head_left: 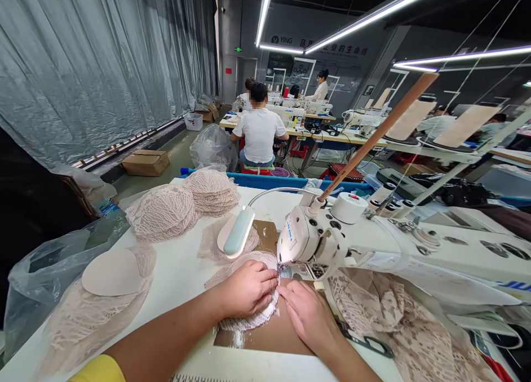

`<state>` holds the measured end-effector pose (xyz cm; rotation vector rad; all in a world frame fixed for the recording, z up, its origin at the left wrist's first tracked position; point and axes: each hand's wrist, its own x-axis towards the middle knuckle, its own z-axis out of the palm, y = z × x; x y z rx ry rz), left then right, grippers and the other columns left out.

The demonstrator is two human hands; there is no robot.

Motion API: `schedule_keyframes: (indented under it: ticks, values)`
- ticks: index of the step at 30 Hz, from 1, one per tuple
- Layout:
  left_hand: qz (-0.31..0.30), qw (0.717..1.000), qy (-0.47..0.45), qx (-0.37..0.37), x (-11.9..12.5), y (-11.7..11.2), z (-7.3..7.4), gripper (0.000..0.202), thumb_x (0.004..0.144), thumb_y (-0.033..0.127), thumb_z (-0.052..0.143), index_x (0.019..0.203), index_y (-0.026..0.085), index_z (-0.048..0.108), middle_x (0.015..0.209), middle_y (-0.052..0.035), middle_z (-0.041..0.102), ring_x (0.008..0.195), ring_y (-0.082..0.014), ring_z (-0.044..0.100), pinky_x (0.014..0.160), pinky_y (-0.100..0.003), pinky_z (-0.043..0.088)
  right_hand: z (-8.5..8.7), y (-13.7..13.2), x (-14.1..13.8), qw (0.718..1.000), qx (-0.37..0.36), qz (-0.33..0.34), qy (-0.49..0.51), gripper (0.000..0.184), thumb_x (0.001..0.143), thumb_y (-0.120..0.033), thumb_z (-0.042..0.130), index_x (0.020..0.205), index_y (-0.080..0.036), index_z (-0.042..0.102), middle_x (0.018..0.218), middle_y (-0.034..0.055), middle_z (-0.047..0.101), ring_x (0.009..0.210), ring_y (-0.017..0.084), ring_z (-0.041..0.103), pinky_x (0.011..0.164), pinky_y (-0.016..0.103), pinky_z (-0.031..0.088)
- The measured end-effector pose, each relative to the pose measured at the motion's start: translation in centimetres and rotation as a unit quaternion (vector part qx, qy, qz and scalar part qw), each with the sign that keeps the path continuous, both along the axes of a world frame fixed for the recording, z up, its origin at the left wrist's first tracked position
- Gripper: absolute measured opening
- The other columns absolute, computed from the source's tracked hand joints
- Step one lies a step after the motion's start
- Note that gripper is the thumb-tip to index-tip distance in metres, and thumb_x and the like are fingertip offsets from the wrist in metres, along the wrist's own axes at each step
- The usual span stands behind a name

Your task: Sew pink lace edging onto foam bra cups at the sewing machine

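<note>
Under the head of a white sewing machine (pixel 305 235) lies a lace-covered bra cup (pixel 253 322), pale pink with a whitish edge. My left hand (pixel 249 287) rests over the cup, fingers curled and closed on its edge close to the needle area. From the other side my right hand (pixel 305 313) reaches in, its fingers held together and the tips at the cup's right edge. A brown sheet (pixel 286 337) lies under the work and both hands. The needle itself is hidden behind my fingers and the machine head.
Stacked lace cups (pixel 164 211) stand at the back left, and more lace with a smooth pad (pixel 112 272) lies nearer. A small lamp (pixel 239 232) on a bent arm hangs left of the machine. Black-handled scissors (pixel 367 343) and loose lace (pixel 418 326) lie right. A co-worker (pixel 259 127) sits ahead.
</note>
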<state>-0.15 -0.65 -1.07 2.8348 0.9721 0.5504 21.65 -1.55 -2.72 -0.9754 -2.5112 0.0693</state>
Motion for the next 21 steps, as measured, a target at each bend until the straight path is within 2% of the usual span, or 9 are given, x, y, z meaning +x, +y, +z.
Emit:
schedule_keyframes:
  ticks: [10,16,21]
  values:
    - [-0.004,1.0,-0.006,0.007,-0.04,0.12,-0.36,0.033,0.09,0.029,0.046,0.118,0.016,0.056,0.115,-0.0101,0.063,0.091,-0.0228,0.054,0.081,-0.036,0.042,-0.07,0.05,-0.04,1.0,0.01,-0.002,-0.006,0.036,0.087,-0.007,0.039,0.108,-0.017,0.066,0.078,0.0064,0.06,0.07,0.017,0.055,0.062,0.027,0.041]
    - [-0.015,1.0,-0.004,-0.002,-0.22,0.27,-0.28,0.035,0.092,0.03,0.045,0.12,0.013,0.058,0.122,-0.0113,0.062,0.098,-0.0242,0.055,0.085,-0.038,0.043,0.62,-0.12,-0.2,1.0,0.017,-0.004,-0.015,0.035,0.088,-0.008,0.04,0.108,-0.019,0.066,0.077,0.005,0.06,0.069,0.016,0.055,0.063,0.027,0.041]
    - [-0.028,0.999,0.018,-0.031,-0.28,0.53,-0.11,0.039,0.095,0.031,0.04,0.123,0.01,0.057,0.129,-0.0121,0.058,0.105,-0.0268,0.053,0.091,-0.041,0.042,0.55,-0.12,0.03,0.999,-0.011,-0.016,-0.037,0.033,0.089,-0.011,0.044,0.111,-0.018,0.067,0.08,0.0057,0.063,0.071,0.016,0.055,0.065,0.028,0.041]
